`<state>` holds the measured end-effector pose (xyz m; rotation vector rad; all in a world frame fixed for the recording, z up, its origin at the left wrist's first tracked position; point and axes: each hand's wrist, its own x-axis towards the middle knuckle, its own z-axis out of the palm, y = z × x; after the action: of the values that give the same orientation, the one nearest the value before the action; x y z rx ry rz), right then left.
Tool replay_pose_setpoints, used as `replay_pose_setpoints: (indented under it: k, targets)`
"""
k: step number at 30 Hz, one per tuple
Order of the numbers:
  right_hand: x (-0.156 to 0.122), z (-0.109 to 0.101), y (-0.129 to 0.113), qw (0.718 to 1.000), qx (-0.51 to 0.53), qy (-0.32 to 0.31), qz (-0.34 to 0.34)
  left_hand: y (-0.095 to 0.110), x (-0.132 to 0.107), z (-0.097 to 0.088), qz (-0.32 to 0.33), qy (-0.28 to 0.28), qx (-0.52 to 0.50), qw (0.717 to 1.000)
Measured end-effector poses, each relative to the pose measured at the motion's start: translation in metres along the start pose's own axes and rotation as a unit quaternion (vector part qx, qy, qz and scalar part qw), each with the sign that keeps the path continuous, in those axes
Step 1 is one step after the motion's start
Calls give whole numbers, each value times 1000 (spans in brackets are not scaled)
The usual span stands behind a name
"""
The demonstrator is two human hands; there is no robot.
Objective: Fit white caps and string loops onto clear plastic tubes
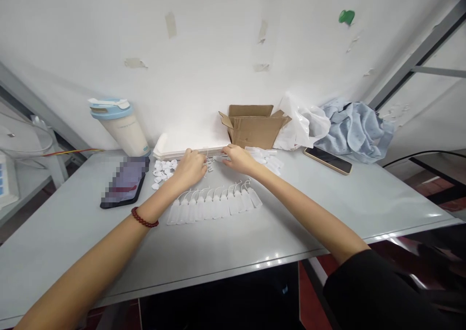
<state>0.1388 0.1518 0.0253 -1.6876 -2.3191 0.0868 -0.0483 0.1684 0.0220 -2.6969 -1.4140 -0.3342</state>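
Note:
My left hand (191, 167) is closed, fingers curled down beside small white looped pieces (210, 164); what is in its fingertips is too small to make out. Opposite it, my right hand (238, 159) has its thumb and fingers drawn together near a small whitish piece (218, 158), and its grip is unclear. Below both hands lies a row of several flat translucent white pouch-like pieces (214, 207), each with a thin white cord at its top. Small white rounded pieces (163, 171) are heaped left of my left hand. More translucent pieces (267, 159) lie by my right wrist.
Behind my hands is a flat white stack (174, 150) against the wall. An open cardboard box (255, 131), a white plastic bag (302, 123), a blue cloth (355, 131) and a phone (329, 160) stand rightward. At left are a tumbler (122, 128) and another phone (125, 182).

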Motion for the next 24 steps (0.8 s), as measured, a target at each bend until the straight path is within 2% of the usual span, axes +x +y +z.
replay_pose_setpoints:
  k: [4, 7, 9, 11, 14, 16, 18, 20, 22, 24]
  targets:
    - [4, 10, 1, 999, -37, -27, -3, -5, -4, -2, -9, 37, -86, 996]
    - [0, 13, 4, 999, -37, -32, 5, -10, -8, -10, -48, 64, -218, 973]
    - [-4, 13, 7, 999, -36, -34, 14, -12, -11, -16, -100, 70, -325, 938]
    - [-8, 10, 10, 998, -38, -32, 24, -12, -14, -20, -163, 91, -426, 885]
    - [-18, 1, 11, 999, -8, -4, 43, -13, -16, -22, -226, 166, -526, 803]
    - [-28, -4, 10, 996, 54, 40, 54, -14, -16, -21, -237, 208, -550, 773]
    - [-40, -9, 8, 983, 145, 91, 67, -14, -16, -21, -233, 224, -555, 767]
    - [-53, -12, 6, 954, 260, 121, 86, -12, -19, -20, -221, 221, -548, 776]
    - [-65, -14, 3, 915, 371, 117, 104, -7, -26, -20, -205, 208, -527, 798]
    - [-73, -15, -1, 880, 451, 86, 121, 1, -34, -18, -197, 190, -496, 824]
